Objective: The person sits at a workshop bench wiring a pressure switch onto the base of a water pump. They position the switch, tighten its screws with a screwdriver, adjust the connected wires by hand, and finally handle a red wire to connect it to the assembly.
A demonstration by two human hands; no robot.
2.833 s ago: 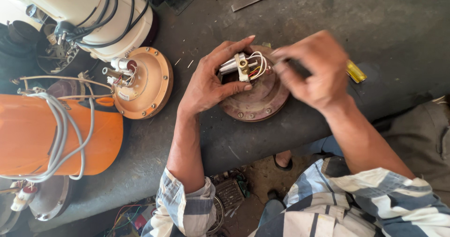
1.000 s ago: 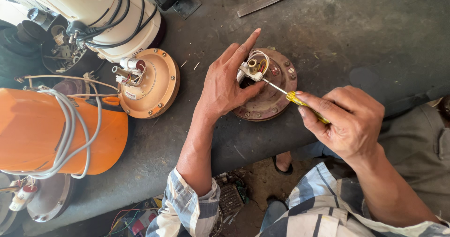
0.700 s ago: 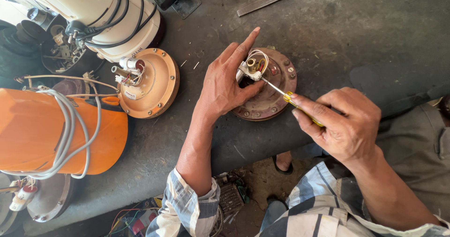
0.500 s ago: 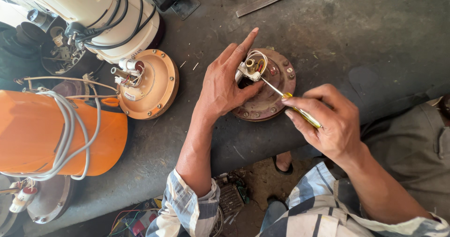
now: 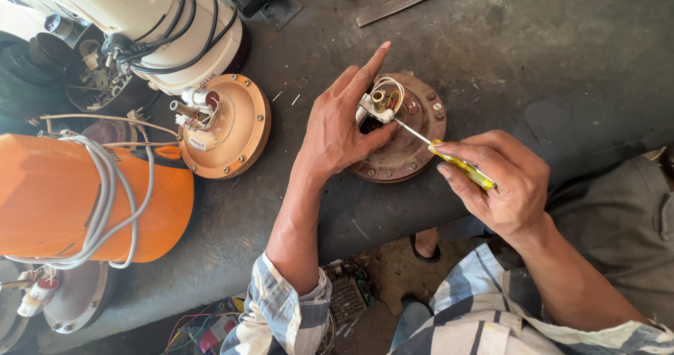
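Rusty matt metal motor plate [image 5: 411, 141]; glossy yellow plastic screwdriver handle [image 5: 465, 170].

Orange housing [image 5: 84, 201], white motor body [image 5: 161, 25], copper-coloured cover [image 5: 235, 127].

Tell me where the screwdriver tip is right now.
In the head view, right of centre: the yellow-handled screwdriver, held in the right hand, has its tip at the white terminal block that the left hand steadies on the round rusty cover plate.
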